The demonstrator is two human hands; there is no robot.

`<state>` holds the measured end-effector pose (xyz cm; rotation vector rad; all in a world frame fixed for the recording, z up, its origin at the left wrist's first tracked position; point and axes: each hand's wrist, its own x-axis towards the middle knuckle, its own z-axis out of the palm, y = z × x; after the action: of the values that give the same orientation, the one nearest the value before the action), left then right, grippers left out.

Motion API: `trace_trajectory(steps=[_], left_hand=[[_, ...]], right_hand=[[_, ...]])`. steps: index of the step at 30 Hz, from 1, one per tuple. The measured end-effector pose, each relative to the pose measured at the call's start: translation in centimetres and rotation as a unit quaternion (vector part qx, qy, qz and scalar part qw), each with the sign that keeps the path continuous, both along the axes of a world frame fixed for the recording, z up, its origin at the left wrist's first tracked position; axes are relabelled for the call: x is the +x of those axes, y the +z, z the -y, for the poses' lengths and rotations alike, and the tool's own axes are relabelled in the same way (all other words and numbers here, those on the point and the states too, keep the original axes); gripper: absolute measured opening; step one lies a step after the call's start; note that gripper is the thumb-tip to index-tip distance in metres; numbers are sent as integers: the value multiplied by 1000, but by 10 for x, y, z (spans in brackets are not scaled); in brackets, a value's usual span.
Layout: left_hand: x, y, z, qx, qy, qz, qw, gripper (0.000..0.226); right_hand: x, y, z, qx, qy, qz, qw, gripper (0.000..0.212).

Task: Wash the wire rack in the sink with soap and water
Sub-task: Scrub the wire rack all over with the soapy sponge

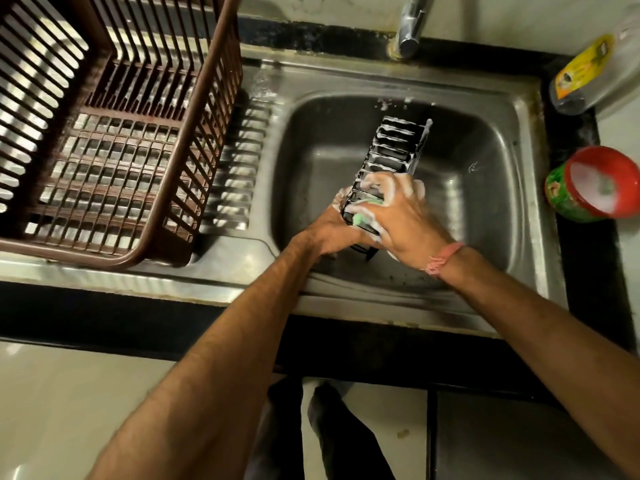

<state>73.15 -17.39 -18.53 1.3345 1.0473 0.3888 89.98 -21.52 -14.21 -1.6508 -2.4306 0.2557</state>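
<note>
Green sponge (pixel 362 218) mostly under right hand (pixel 401 220).

No legible text anywhere. Clear bottle (pixel 594 75) on counter, top right, has a yellow/orange label w/ dark print and a small dark emblem, too blurred to read; no brand or number made out. Green tub (pixel 585 188) w/ red rim, right of sink, carries printed graphics on its side, maybe lettering, can't tell, blurred and partly turned away.
</note>
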Motion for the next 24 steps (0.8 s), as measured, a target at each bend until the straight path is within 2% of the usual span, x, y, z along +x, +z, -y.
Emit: trace_trajectory(steps=[4, 6, 8, 11, 13, 14, 17, 18, 21, 23, 24], left_hand=[[1, 11, 1, 16, -12, -9, 1000, 53], [2, 17, 3, 13, -7, 7, 1000, 58], [4, 17, 6, 17, 4, 18, 1000, 73], [7, 14, 7, 1, 9, -11, 1000, 110], [5, 11, 5, 4, -2, -28, 1000, 121], [4, 11, 5, 4, -11, -31, 999, 112], [3, 16, 4, 49, -58, -53, 996, 52], [3, 15, 4, 72, -51, -54, 995, 43], [0, 16, 2, 66, -42, -37, 996, 36], [0, 13, 1, 45, -34, -34, 998, 41], [1, 11, 1, 20, -26, -35, 999, 54]], right_hand=[[-4, 1, 0, -28, 30, -67, 997, 32], [13, 5, 12, -19, 44, -68, 997, 33], [37, 5, 29, 2, 55, -79, 995, 35], [55, 6, 39, 20, 80, -67, 994, 42], [48, 10, 30, 30, 86, -65, 994, 37], [39, 12, 23, 25, 86, -68, 994, 34], [3, 20, -2, -10, 89, -69, 994, 36], [-8, 19, -9, -13, 97, -59, 993, 37], [-25, 22, -17, -11, 96, -57, 994, 35], [-20, 25, -9, -48, 20, -129, 990, 36], [-13, 26, -5, -77, -36, -165, 983, 38]])
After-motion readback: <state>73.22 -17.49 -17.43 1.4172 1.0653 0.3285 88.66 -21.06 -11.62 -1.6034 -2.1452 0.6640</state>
